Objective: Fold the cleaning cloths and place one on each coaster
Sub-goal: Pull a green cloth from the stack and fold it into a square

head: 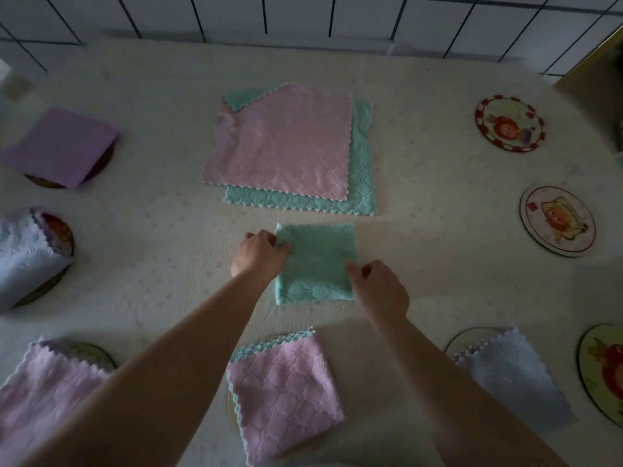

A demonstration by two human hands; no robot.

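Both hands pinch the folded green cloth [315, 262], left grip [259, 256] and right grip [377, 286] apparently hiding its edges.

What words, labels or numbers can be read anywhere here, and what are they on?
None can be read.
Bare coasters: cartoon pictures only; a small red mark on the middle one is too blurred to read.
Cloths, such as the folded green cloth and pink cloth: stitched patterns, no lettering.
Tiled wall: plain.
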